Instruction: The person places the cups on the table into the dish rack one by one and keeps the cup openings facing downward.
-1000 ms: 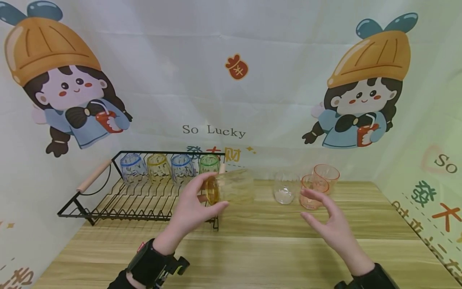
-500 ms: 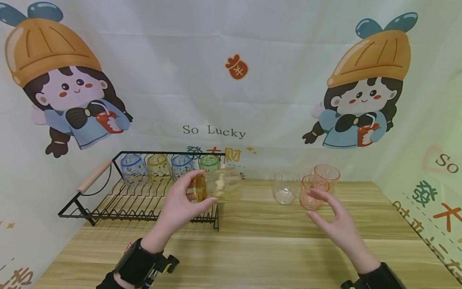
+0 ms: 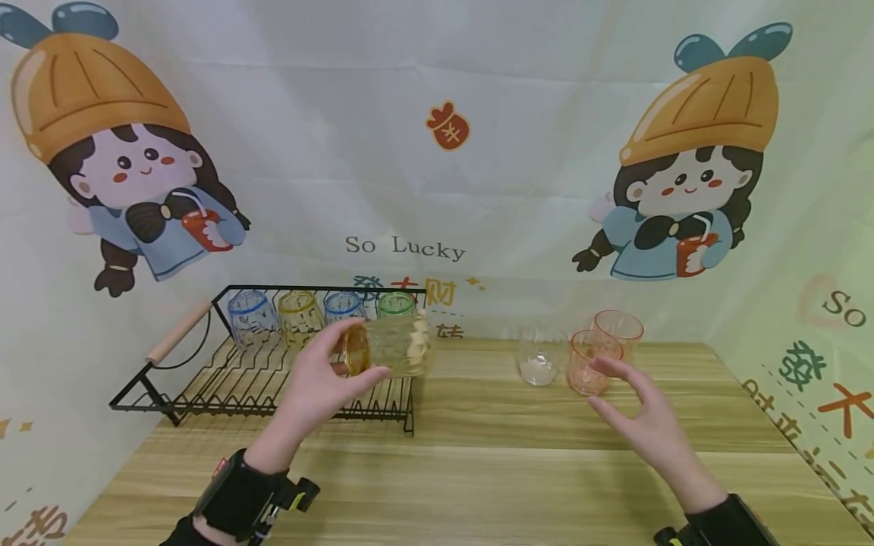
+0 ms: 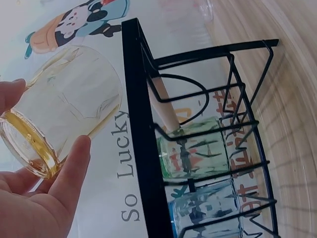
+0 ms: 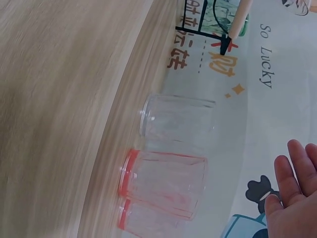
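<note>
My left hand (image 3: pixel 310 387) grips a yellow-tinted drinking glass (image 3: pixel 392 349) that lies sideways in the air. Its thick amber end is near the palm, and the other end points right. In the left wrist view, fingers wrap around the amber end of the glass (image 4: pixel 74 94). In the head view the glass overlaps the right end of the black wire rack (image 3: pixel 273 413). My right hand (image 3: pixel 645 417) holds nothing, thumb and fingers spread apart. Its index finger overlaps the front orange-red glass (image 3: pixel 592 371) in the head view.
Several tinted glasses stand along the rack's back row, including a green glass (image 3: pixel 396 305) and a yellow glass (image 3: pixel 300 322). A clear glass (image 3: pixel 538 360) and a second orange-red glass (image 3: pixel 624 330) stand on the wooden table (image 3: pixel 478 485). A printed cloth (image 3: pixel 519 152) hangs behind.
My left hand has carried the yellow glass leftward, from right of the rack to overlapping the rack's right end. My right hand has shifted slightly right and down.
</note>
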Demonstrator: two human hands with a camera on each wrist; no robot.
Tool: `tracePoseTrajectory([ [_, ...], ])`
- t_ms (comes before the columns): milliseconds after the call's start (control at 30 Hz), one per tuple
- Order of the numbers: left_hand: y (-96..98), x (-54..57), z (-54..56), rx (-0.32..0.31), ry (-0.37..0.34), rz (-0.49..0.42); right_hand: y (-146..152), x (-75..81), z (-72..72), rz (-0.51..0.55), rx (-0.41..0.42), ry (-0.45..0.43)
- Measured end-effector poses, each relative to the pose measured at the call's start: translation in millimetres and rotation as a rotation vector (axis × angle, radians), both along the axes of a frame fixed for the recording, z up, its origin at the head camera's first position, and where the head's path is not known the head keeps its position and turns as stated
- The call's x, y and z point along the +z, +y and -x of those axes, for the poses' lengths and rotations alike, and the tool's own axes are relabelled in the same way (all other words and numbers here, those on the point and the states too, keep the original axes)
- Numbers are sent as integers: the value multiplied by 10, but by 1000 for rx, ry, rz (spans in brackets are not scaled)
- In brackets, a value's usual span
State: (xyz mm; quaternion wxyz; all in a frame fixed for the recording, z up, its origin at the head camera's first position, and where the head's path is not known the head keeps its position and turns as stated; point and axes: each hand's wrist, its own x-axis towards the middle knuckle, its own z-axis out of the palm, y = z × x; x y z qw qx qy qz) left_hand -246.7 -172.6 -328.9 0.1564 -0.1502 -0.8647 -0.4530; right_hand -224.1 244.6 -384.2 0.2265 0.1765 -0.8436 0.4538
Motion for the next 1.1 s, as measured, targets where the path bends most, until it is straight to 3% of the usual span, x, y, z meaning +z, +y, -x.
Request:
tracePoseTrajectory([
  [667, -338, 77, 74, 103, -58, 126, 81, -91, 57, -51, -40, 41],
  [1100, -586, 97, 140, 154, -88, 217, 99, -68, 68, -49, -40, -15],
])
